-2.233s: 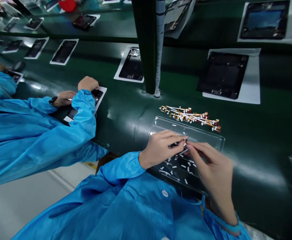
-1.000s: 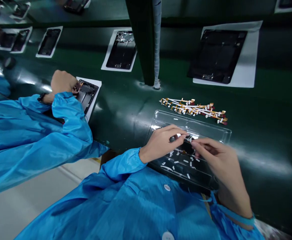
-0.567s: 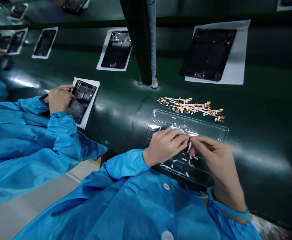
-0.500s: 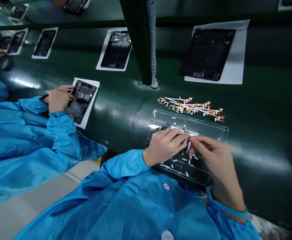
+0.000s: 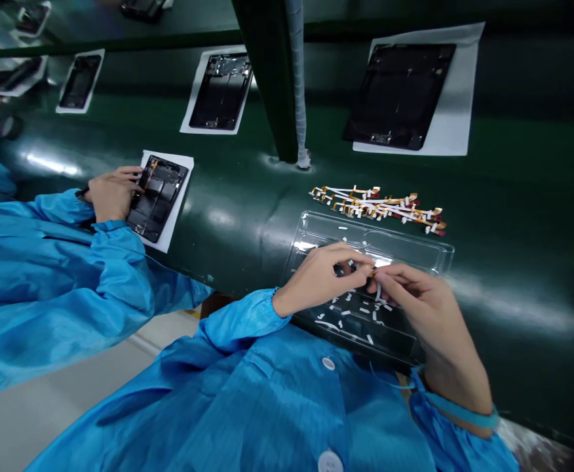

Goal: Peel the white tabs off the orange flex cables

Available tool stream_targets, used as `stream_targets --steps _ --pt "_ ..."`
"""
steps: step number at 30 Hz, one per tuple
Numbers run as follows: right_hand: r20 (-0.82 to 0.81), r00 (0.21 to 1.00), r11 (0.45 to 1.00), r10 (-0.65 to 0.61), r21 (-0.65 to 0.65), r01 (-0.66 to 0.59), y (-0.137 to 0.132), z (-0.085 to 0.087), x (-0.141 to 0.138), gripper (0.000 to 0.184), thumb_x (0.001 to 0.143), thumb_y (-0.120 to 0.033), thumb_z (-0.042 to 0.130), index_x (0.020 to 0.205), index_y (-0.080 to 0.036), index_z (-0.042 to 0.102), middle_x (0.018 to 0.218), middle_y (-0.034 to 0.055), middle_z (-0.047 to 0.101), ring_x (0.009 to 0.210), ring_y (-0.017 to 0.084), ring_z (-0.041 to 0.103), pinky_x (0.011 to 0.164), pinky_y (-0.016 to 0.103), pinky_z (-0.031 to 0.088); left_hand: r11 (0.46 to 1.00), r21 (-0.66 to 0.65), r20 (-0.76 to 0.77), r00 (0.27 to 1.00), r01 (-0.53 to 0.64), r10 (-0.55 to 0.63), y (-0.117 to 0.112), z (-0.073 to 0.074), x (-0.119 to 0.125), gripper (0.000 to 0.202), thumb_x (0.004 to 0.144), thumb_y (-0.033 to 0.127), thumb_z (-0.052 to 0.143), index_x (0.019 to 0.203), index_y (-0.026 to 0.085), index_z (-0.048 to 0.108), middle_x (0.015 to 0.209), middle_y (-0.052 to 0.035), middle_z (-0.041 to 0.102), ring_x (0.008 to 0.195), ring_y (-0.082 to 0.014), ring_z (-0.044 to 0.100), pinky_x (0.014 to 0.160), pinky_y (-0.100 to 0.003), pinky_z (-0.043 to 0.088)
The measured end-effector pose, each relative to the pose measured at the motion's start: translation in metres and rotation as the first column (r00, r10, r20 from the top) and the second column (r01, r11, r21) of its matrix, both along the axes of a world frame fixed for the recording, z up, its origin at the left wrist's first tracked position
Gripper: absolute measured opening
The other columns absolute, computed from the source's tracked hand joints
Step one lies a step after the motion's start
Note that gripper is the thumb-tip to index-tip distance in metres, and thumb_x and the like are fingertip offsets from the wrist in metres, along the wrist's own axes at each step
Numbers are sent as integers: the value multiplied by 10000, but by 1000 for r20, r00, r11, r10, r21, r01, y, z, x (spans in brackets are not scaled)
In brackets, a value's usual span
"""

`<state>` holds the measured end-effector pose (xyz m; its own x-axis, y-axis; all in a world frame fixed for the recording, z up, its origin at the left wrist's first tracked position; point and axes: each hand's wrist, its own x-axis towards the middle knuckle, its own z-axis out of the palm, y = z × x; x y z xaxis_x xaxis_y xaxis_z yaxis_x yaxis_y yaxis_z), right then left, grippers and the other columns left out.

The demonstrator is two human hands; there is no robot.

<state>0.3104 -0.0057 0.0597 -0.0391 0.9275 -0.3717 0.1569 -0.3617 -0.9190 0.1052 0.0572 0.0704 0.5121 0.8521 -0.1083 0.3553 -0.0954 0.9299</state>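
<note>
Over a clear plastic tray (image 5: 432, 246), my left hand (image 5: 316, 278) and my right hand (image 5: 422, 298) meet fingertip to fingertip. Both pinch one small flex cable (image 5: 378, 291); a bit of orange shows at the left fingertips and a white strip hangs below the right ones. Most of the cable is hidden by fingers. Small white scraps (image 5: 364, 311) lie scattered in the tray under my hands. Just beyond the tray is a loose pile of orange and white flex cables (image 5: 380, 204).
A green post (image 5: 272, 85) with a wrapped conduit (image 5: 299, 85) rises from the green bench (image 5: 248, 196). Black tablet housings (image 5: 402, 95) lie on white sheets at the back. At left, a co-worker's hand (image 5: 113, 195) rests at an opened tablet (image 5: 162, 196).
The left fingers have shifted their pinch and straightened a little, and orange now shows at their tips. The view has shifted slightly. The pile and tray stay in place.
</note>
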Motion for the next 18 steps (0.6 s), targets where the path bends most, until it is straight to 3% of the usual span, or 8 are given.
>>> stream_targets --steps 4,9,11,13,15,18 --pt "40 999 1000 28 7 -28 -3 -2 3 321 828 -534 794 990 -258 797 846 27 740 708 163 632 647 291 508 999 16 11 999 -45 45 5 4 -1 163 979 259 630 996 205 783 929 -18 723 755 -94 650 624 -200 508" --pt "95 993 996 70 52 -76 -5 -3 11 249 852 -516 777 945 -290 829 873 29 702 780 172 612 652 298 463 966 209 41 989 -149 144 10 4 -7 155 1003 250 605 1019 211 754 985 -23 721 755 -85 644 595 -185 502" --pt "96 994 995 54 73 -61 -5 -5 10 231 855 -502 779 950 -298 831 859 24 690 772 169 599 652 302 455 909 353 27 974 -221 227 6 4 -6 169 1015 234 586 1066 208 745 1061 -41 715 754 -79 654 607 -191 522" --pt "96 994 995 43 85 -51 -4 -7 8 224 856 -490 781 957 -297 831 848 19 683 746 162 582 659 308 457 818 518 5 957 -251 291 0 2 -2 179 1019 225 582 1098 201 740 1100 -56 711 802 -86 684 674 -208 559" --pt "95 995 995 16 92 -24 -4 -9 7 235 855 -496 780 961 -292 831 857 19 690 734 160 577 659 311 459 752 635 -54 961 -177 272 -8 0 4 160 1019 250 604 1073 198 745 1057 -45 727 872 -104 713 751 -220 579" --pt "94 996 996 -11 94 3 -4 -9 7 251 866 -498 769 994 -290 825 908 26 717 763 171 593 667 317 468 707 707 -170 968 -10 183 -18 -2 9 153 1021 289 623 1024 201 747 988 -7 763 885 -108 729 780 -219 576"
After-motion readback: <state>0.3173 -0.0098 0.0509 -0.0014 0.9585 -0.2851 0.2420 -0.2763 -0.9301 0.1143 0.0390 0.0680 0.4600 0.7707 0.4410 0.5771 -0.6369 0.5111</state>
